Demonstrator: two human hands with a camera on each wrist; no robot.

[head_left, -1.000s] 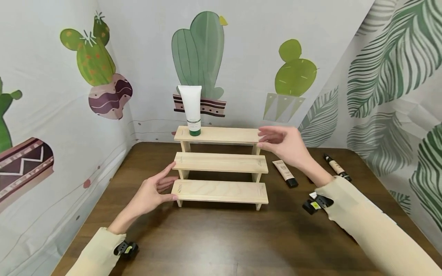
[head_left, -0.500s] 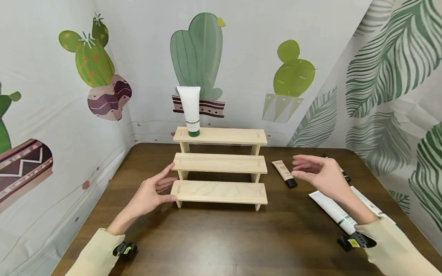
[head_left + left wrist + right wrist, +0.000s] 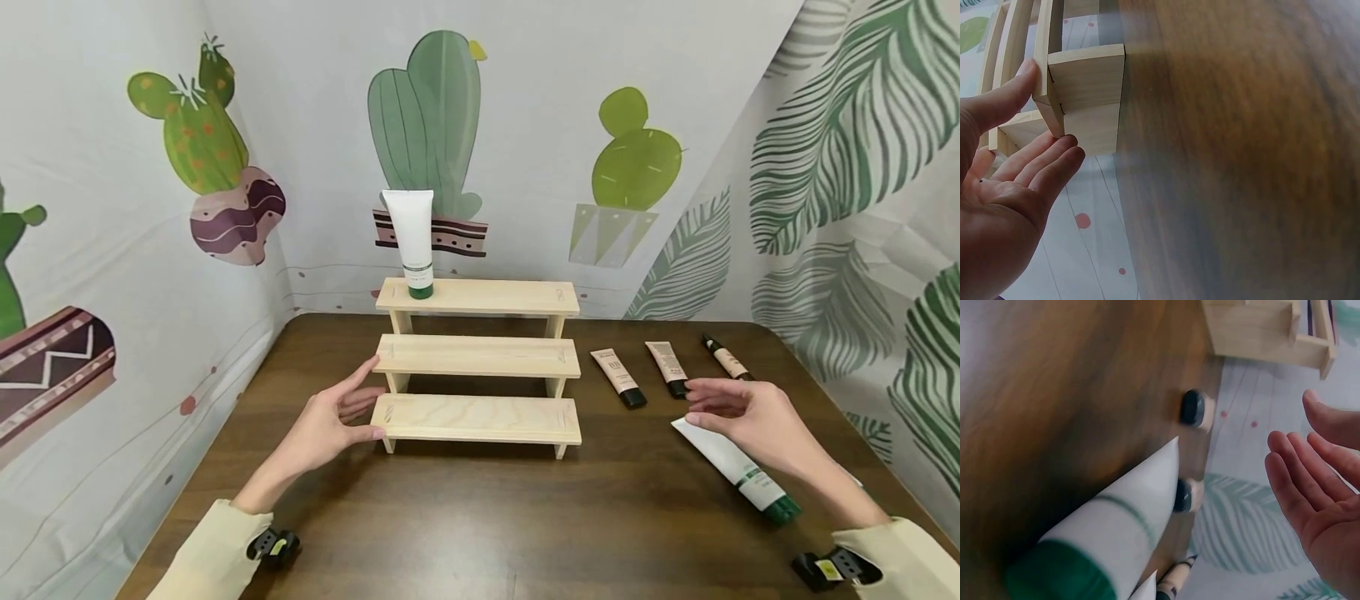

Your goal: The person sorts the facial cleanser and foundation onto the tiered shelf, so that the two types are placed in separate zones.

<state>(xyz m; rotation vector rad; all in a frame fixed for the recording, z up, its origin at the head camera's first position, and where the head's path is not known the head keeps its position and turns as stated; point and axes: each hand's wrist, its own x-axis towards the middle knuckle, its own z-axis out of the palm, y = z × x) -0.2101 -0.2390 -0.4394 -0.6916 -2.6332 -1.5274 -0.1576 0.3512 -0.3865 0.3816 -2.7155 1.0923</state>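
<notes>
1. White tube (image 3: 720,457) lies flat on the worktop (image 3: 450,533), right of the wooden stand (image 3: 476,415), green cap toward the wearer.
2. Right hand (image 3: 757,421) is near its crimped end, thumb and fingers apart, holding nothing. Looks like a pick-up; I'd pinch mid-body, since the crimped end may flex, and avoid brushing the pink tube (image 3: 664,367).
3. Left hand (image 3: 326,425), fingers spread, touches the stand's left end; I'd use light pressure only.
</notes>
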